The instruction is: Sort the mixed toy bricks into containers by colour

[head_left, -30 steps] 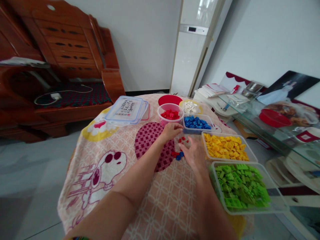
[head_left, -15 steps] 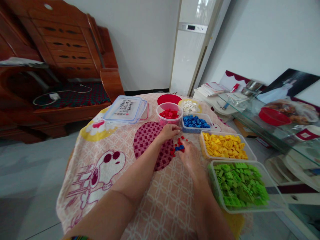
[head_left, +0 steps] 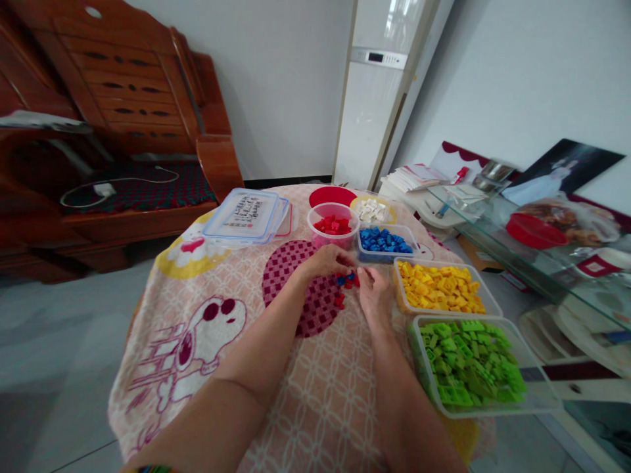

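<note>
Small red and blue bricks (head_left: 348,280) lie in a loose group on the patterned tablecloth. At their upper left is my left hand (head_left: 330,260), fingers curled down by the bricks; what its fingertips hold, if anything, is too small to make out. My right hand (head_left: 373,289) is at their right side, thumb and fingers pinched together beside a red piece. Just beyond my hands stand a round tub (head_left: 312,215) of red bricks and a clear box (head_left: 417,255) of blue bricks.
Boxes of yellow bricks (head_left: 440,289) and green bricks (head_left: 470,364) line the right side. White pieces (head_left: 372,210) and a red lid (head_left: 332,196) are at the back. Stacked lids (head_left: 244,215) lie at the left back. A glass shelf (head_left: 522,253) stands beyond the table.
My right hand has shifted slightly up and its fingers have drawn together. My left hand has moved a little left. The small bricks between them have been rearranged.
</note>
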The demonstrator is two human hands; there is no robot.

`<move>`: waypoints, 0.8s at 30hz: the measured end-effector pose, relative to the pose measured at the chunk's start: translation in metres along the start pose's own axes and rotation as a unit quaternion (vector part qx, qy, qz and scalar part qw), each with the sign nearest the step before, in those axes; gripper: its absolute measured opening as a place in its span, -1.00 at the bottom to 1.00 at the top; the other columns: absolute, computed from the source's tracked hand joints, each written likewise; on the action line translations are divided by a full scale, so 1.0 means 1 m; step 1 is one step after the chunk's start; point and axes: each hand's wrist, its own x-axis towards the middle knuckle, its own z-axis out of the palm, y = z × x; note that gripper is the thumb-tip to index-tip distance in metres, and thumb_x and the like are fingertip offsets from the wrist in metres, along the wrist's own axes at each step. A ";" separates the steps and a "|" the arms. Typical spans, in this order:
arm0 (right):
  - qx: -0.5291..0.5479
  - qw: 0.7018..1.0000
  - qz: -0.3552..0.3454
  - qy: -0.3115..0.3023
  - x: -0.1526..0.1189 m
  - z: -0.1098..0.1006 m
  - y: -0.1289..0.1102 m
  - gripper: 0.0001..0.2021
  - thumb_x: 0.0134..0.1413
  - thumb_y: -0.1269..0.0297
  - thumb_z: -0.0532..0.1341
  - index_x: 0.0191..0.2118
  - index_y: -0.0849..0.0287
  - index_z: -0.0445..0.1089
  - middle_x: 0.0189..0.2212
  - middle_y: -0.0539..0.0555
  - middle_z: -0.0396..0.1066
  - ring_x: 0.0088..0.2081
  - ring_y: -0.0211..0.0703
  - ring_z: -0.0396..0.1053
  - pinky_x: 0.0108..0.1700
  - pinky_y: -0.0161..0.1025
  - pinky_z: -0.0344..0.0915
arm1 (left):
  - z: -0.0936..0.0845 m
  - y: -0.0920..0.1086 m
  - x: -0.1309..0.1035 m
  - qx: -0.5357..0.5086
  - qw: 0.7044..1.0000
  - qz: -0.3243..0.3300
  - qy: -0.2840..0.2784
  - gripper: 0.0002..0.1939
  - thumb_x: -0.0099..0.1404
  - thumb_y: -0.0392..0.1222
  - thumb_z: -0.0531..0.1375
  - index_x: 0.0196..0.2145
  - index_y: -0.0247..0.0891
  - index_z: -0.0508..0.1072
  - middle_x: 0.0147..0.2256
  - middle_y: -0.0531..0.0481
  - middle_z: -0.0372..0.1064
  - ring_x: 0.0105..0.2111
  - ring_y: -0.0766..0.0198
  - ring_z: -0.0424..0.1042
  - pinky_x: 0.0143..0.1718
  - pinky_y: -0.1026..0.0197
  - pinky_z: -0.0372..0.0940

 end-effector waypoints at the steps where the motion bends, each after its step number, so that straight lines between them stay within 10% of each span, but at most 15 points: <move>1: 0.004 1.000 0.008 0.015 0.001 -0.002 0.001 -0.62 0.26 0.01 0.09 -0.31 0.15 0.54 -0.41 0.13 0.57 -0.36 -0.07 0.44 -0.25 -0.18 0.29 | 0.000 0.002 -0.001 -0.003 1.000 0.002 -0.024 -0.66 0.02 -0.26 0.36 -0.19 -0.32 0.69 -0.36 -0.03 0.63 -0.37 0.26 0.53 -0.30 0.33 0.36; 13: 0.097 0.991 0.091 0.026 0.002 0.002 0.021 -0.61 0.22 -0.05 0.09 -0.39 0.11 0.47 -0.60 -0.01 0.44 -0.58 -0.16 0.33 -0.43 -0.22 0.26 | 0.013 0.010 0.001 0.047 0.999 -0.016 0.006 -0.81 -0.04 -0.40 0.35 -0.40 -0.31 0.68 -0.50 0.04 0.56 -0.46 0.31 0.49 -0.38 0.36 0.30; 24: 0.125 0.985 0.116 0.018 0.002 0.002 0.021 -0.59 0.21 -0.06 0.09 -0.34 0.16 0.51 -0.55 0.02 0.49 -0.60 -0.17 0.34 -0.49 -0.22 0.27 | 0.015 0.012 0.009 -0.073 0.984 -0.018 0.163 -0.93 0.08 -0.33 0.35 -0.41 -0.35 0.59 -0.55 0.06 0.48 -0.56 0.39 0.40 -0.46 0.35 0.28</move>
